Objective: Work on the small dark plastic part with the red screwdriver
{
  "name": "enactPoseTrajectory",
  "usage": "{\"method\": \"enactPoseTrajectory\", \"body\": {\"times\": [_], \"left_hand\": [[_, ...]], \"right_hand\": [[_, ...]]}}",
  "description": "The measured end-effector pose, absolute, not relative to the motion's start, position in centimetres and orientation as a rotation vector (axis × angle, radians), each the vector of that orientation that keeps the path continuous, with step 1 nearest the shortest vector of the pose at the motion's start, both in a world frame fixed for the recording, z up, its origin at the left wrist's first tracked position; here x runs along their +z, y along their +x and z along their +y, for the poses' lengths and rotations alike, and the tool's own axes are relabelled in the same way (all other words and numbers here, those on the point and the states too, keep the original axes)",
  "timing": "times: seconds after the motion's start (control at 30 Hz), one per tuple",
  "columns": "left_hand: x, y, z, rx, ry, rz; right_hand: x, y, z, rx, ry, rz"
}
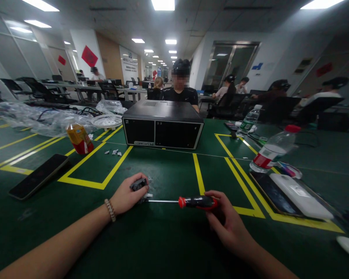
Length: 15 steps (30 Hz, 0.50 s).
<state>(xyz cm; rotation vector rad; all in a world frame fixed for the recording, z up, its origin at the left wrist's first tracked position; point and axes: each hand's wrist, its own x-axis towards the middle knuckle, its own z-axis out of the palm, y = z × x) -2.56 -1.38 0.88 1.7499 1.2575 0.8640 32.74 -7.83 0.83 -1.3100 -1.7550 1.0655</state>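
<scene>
My left hand (128,195) is closed around a small dark part (139,184) that rests on the green table (163,240). My right hand (225,221) grips the red and black handle of a screwdriver (196,202). Its thin shaft lies level and points left, with the tip at the small part under my left fingers. A bead bracelet (110,209) circles my left wrist.
A black computer case (163,124) stands at the table's middle, with a person seated behind it. A phone (37,176) and orange drink bottle (79,138) lie left; a water bottle (272,151), tablet (272,192) and white device (299,195) lie right. Small screws (113,152) sit near the yellow tape.
</scene>
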Motion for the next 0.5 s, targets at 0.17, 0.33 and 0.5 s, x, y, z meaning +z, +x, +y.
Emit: {"method": "enactPoseTrajectory", "body": {"times": [0.17,0.33,0.5], "left_hand": [[1.03,-2.60,-1.45,0.876,1.711,1.254],[0.83,-2.73,-1.33,0.871,1.698,1.222],[0.65,-2.72,-1.31,0.889,1.668,1.214]], "right_hand": [[1.21,32.73,-7.78,1.093,-1.314,-1.779],[1.32,32.50,-7.56,1.072,-1.315,-1.780],[1.23,32.25,-7.58,1.077,-1.383,-1.749]]}}
